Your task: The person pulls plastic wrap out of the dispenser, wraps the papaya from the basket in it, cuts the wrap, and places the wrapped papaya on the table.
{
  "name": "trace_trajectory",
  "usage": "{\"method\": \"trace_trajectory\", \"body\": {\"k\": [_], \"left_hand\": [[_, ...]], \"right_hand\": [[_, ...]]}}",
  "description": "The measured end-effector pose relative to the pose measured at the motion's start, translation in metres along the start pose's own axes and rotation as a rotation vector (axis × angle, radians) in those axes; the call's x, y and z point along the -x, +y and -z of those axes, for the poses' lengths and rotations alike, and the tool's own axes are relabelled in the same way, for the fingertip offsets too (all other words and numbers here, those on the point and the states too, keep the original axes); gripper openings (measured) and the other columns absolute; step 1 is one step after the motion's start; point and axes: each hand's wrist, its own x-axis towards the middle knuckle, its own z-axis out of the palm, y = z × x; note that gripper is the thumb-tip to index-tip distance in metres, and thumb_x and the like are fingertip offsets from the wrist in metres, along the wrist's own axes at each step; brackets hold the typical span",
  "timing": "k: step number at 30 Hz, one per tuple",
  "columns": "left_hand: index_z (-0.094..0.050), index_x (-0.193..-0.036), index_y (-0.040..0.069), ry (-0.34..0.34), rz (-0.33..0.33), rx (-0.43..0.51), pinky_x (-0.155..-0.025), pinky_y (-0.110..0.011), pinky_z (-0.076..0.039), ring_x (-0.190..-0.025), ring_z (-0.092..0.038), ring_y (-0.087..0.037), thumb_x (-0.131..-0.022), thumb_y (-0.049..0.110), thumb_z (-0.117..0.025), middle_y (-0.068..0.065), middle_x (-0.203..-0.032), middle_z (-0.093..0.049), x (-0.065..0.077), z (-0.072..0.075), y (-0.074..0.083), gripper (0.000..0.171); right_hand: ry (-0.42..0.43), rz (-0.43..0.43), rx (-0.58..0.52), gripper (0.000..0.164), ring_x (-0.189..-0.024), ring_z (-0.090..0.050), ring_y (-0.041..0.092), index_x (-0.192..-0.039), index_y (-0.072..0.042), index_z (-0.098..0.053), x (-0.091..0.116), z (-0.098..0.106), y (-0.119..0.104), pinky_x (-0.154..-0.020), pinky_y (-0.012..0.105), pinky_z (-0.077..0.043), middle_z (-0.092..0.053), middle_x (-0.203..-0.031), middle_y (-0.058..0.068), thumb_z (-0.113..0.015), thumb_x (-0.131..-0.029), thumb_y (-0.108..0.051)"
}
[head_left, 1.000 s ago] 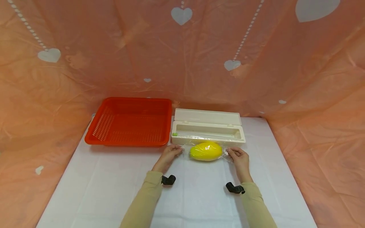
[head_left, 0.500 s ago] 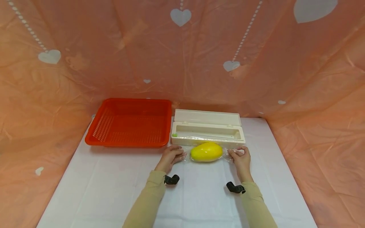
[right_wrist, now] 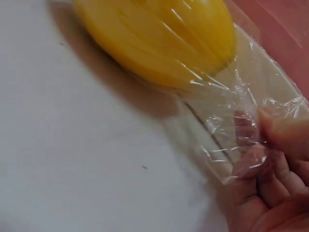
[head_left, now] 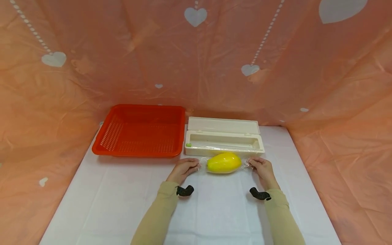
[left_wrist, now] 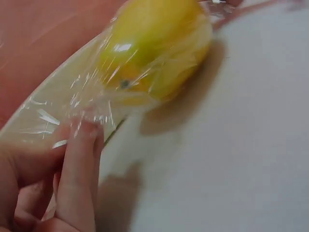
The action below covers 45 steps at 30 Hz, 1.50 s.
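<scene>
A yellow papaya (head_left: 224, 163), greenish at its left tip, lies sideways in front of the long white box and is wrapped in clear cling film (right_wrist: 215, 121). On the left, my left hand (head_left: 183, 169) pinches the gathered film beyond the green tip. My right hand (head_left: 264, 171) pinches the film's other end between thumb and fingers. Close up, the left wrist view has the fruit's stem end (left_wrist: 126, 83) under the creased film. Neither hand touches the fruit itself.
Just behind the fruit stands a white cling film box (head_left: 223, 149), its lid (head_left: 223, 126) raised, with a small green slider (head_left: 188, 145) on its front edge. Left of it sits a red slotted plastic basket (head_left: 137, 153). A white cloth (head_left: 214, 211) covers the table; a pink curtain hangs behind.
The right hand has shifted right and its fingers have re-gripped the film's end. The left hand has moved slightly towards the fruit. The papaya has moved a little to the right.
</scene>
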Motion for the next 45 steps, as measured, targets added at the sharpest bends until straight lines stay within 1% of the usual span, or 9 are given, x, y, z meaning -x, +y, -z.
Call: {"method": "trace_trajectory", "body": {"k": [4,7,12,15,23,26,30,36,45], "left_hand": [[-0.057,-0.106,-0.009,0.031,-0.01,0.02,-0.08,-0.031,-0.048,-0.09,-0.061,-0.026,-0.078,0.0,-0.065,-0.022,-0.106,-0.057,-0.002,-0.011,-0.006,0.03],[-0.056,-0.109,-0.009,0.024,0.0,0.05,-0.08,-0.031,-0.048,-0.093,-0.06,-0.025,-0.079,-0.001,-0.063,-0.021,-0.11,-0.056,-0.001,-0.009,-0.008,0.031],[-0.05,-0.118,-0.009,-0.112,0.051,0.087,-0.086,-0.032,-0.045,-0.108,-0.05,-0.032,-0.082,-0.003,-0.058,-0.025,-0.12,-0.048,0.003,0.001,-0.002,0.037],[-0.048,-0.12,-0.009,-0.153,0.069,0.096,-0.087,-0.033,-0.044,-0.112,-0.047,-0.033,-0.082,-0.004,-0.057,-0.025,-0.123,-0.046,0.004,0.006,0.001,0.039],[-0.046,-0.123,-0.008,-0.232,0.127,0.109,-0.089,-0.038,-0.043,-0.107,-0.051,-0.029,-0.082,-0.002,-0.058,-0.022,-0.123,-0.047,0.002,0.023,0.003,0.043],[-0.046,-0.122,-0.008,-0.234,0.141,0.098,-0.089,-0.039,-0.043,-0.107,-0.051,-0.03,-0.081,-0.002,-0.06,-0.021,-0.121,-0.049,0.003,0.026,0.006,0.044],[-0.05,-0.12,-0.006,-0.201,0.13,0.02,-0.087,-0.038,-0.044,-0.104,-0.054,-0.029,-0.08,0.001,-0.063,-0.02,-0.118,-0.052,0.005,0.028,0.007,0.042],[-0.052,-0.118,-0.005,-0.146,0.068,-0.086,-0.084,-0.036,-0.046,-0.1,-0.057,-0.027,-0.081,0.004,-0.063,-0.02,-0.116,-0.054,0.009,0.027,0.007,0.04],[-0.049,-0.12,-0.008,-0.109,0.027,-0.099,-0.084,-0.036,-0.046,-0.097,-0.058,-0.026,-0.081,0.002,-0.062,-0.022,-0.113,-0.055,0.015,0.023,0.007,0.042]], "right_hand": [[-0.001,0.009,-0.063,0.006,-0.072,-0.058,0.005,-0.085,-0.012,-0.066,-0.006,0.006,-0.003,-0.065,0.018,-0.049,-0.063,-0.079,-0.005,-0.067,-0.079,-0.015],[-0.076,-0.03,-0.088,0.011,-0.075,-0.057,0.006,-0.091,-0.014,-0.064,-0.008,0.009,-0.004,-0.069,0.019,-0.048,-0.063,-0.084,-0.005,-0.065,-0.081,-0.018],[-0.2,-0.106,-0.196,0.016,-0.083,-0.055,0.007,-0.1,-0.015,-0.061,-0.009,0.016,-0.003,-0.072,0.02,-0.046,-0.061,-0.092,-0.005,-0.06,-0.085,-0.018],[-0.25,-0.13,-0.267,0.017,-0.085,-0.056,0.008,-0.102,-0.014,-0.06,-0.01,0.019,-0.003,-0.073,0.02,-0.046,-0.062,-0.095,-0.004,-0.058,-0.086,-0.018],[-0.252,-0.148,-0.266,0.016,-0.085,-0.056,0.007,-0.102,-0.014,-0.061,-0.01,0.022,-0.004,-0.075,0.021,-0.046,-0.063,-0.095,-0.005,-0.057,-0.087,-0.019],[-0.234,-0.15,-0.234,0.016,-0.085,-0.055,0.007,-0.102,-0.014,-0.061,-0.008,0.023,-0.007,-0.078,0.023,-0.045,-0.062,-0.096,-0.006,-0.057,-0.087,-0.02],[-0.225,-0.152,-0.19,0.023,-0.089,-0.054,0.008,-0.11,-0.012,-0.056,-0.005,0.025,-0.01,-0.084,0.025,-0.043,-0.06,-0.099,-0.005,-0.054,-0.089,-0.021],[-0.202,-0.138,-0.126,0.042,-0.094,-0.054,0.01,-0.123,-0.005,-0.045,-0.001,0.026,-0.012,-0.087,0.026,-0.042,-0.059,-0.103,-0.004,-0.056,-0.088,-0.025],[-0.186,-0.093,-0.028,0.054,-0.1,-0.052,0.011,-0.132,0.0,-0.035,0.001,0.028,-0.01,-0.091,0.028,-0.041,-0.053,-0.112,0.001,-0.056,-0.088,-0.023]]}}
